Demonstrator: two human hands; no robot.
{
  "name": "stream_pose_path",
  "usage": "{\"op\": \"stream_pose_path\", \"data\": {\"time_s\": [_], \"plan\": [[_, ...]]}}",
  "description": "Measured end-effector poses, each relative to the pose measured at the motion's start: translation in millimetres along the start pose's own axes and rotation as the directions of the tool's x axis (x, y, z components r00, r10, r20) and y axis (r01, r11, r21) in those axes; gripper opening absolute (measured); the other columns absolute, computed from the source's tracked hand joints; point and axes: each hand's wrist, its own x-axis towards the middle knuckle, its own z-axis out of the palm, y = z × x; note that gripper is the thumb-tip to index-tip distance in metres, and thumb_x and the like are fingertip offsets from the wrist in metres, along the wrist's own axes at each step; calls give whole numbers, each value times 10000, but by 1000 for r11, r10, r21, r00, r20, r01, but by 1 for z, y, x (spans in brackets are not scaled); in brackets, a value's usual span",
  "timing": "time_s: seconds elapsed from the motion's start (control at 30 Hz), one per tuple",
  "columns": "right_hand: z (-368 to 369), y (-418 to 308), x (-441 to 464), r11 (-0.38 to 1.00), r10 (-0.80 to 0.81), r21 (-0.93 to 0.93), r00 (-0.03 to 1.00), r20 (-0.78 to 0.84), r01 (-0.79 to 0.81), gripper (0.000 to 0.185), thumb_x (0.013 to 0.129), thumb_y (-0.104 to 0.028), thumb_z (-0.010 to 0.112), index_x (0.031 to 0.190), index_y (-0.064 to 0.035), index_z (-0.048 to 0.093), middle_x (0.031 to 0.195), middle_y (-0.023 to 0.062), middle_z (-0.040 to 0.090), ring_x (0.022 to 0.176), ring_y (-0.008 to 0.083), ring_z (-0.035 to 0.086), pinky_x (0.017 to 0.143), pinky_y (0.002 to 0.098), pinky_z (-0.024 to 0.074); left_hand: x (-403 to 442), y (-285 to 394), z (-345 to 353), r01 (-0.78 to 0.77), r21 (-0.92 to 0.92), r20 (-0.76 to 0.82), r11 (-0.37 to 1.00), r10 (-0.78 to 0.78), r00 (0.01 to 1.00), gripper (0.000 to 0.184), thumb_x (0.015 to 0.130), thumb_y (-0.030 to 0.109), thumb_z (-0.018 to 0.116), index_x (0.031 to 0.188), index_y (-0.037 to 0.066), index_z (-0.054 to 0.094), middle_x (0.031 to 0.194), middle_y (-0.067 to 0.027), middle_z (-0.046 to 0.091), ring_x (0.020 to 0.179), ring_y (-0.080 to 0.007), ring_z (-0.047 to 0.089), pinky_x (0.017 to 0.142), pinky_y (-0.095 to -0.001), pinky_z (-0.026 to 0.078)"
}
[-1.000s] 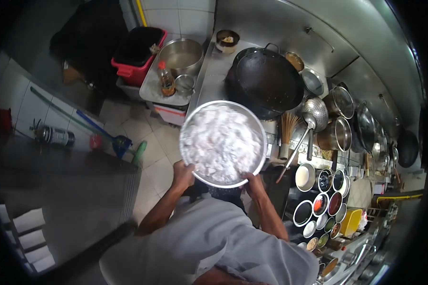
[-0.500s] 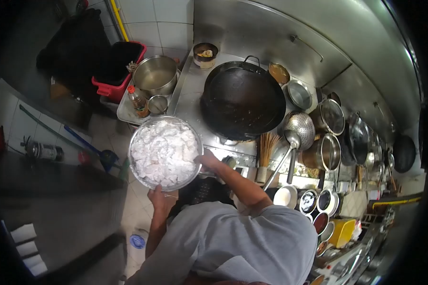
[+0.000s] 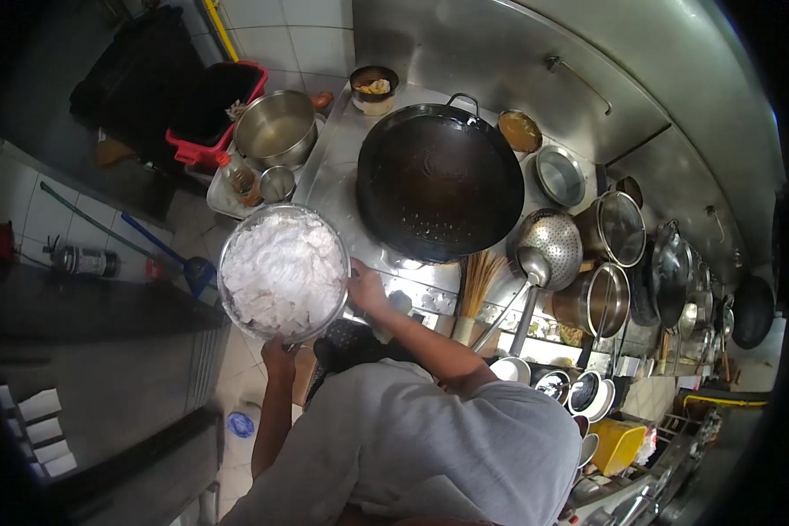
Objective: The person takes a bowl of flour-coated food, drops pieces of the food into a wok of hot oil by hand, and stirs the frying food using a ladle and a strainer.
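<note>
A round metal bowl (image 3: 348,256) is heaped with pieces of food (image 3: 282,270) coated in white powder; what the pieces are I cannot make out. My left hand (image 3: 279,352) grips the rim on the side nearest my body. On the right side of the same rim, my right hand (image 3: 366,287) is closed, its fingers partly hidden by the bowl. To the right of the bowl sits a large black wok (image 3: 438,180) on the steel stove, with a little liquid showing in it.
A bamboo brush (image 3: 478,285) and a perforated strainer (image 3: 548,245) lie right of the wok. Beyond the bowl stand a large pot (image 3: 276,131), a small metal cup (image 3: 277,184) and a bottle (image 3: 237,177). Several seasoning containers (image 3: 583,392) line the right side.
The coated pieces have shifted inside the bowl and mound up differently. The bowl sits slightly further left and up in view, both hands still on its rim. The camera has tilted a little.
</note>
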Motion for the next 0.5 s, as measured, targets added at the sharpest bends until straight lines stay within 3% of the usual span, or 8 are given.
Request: {"op": "stream_pose_path", "data": {"time_s": [0.03,0.07,0.1,0.17,0.23,0.27,0.33,0.5], "plan": [[-1,0,4,999,-47,-17,999,-21,46,478,801,-147,646,1248,-25,530,848,187,667,692,276,658,681,384,509,1,-4,-1,-4,21,28,1000,3,1000,343,946,159,481,1214,-51,438,1127,-173,545,1012,-297,580,849,-445,528],[-3,-5,6,1000,7,-17,1000,4,-7,479,775,-92,582,1249,-51,522,1004,288,620,933,436,613,789,454,491,0,-6,1,-7,41,54,999,5,999,350,949,151,485,1223,-60,431,1142,-175,543,1020,-301,580,860,-450,526],[-5,-10,7,998,58,-7,998,37,-58,476,780,-95,585,1249,-48,522,1009,287,620,941,436,610,792,452,490,-10,6,13,63,-128,2,990,-63,998,382,950,145,497,1257,-63,405,1185,-174,529,1056,-307,573,867,-464,520],[-3,-18,5,995,100,-5,992,75,-100,472,784,-98,587,1249,-45,521,1013,287,619,948,437,608,795,450,489,-18,14,20,70,-175,20,982,-68,998,403,950,154,500,1273,-62,393,1196,-174,529,1071,-308,568,871,-470,519],[1,-21,0,989,134,-71,991,20,-132,461,803,-118,618,1252,-45,542,967,222,666,799,317,673,727,379,521,-21,18,14,97,-166,65,981,-87,994,439,941,166,511,1289,-66,376,1214,-181,528,1100,-315,560,883,-488,516],[5,-16,0,989,128,-79,991,26,-125,461,803,-118,618,1252,-45,542,967,222,666,799,317,673,727,379,521,-21,22,13,94,-177,63,980,-84,994,439,941,166,511,1289,-66,376,1214,-181,528,1100,-315,560,883,-488,516],[16,5,-1,976,-49,-217,994,-98,27,435,815,-105,597,1242,-33,547,931,223,668,794,312,672,716,383,521,-23,28,16,142,-114,19,983,-141,990,459,930,165,517,1295,-71,371,1208,-192,530,1081,-324,572,880,-489,521],[14,-9,-12,993,29,-115,998,-55,-35,422,820,-64,585,1238,-22,558,807,159,665,673,205,626,627,336,513,-4,13,-7,135,-97,61,986,-129,990,435,928,143,511,1282,-71,378,1177,-199,533,1018,-332,594,785,-445,579]]}}
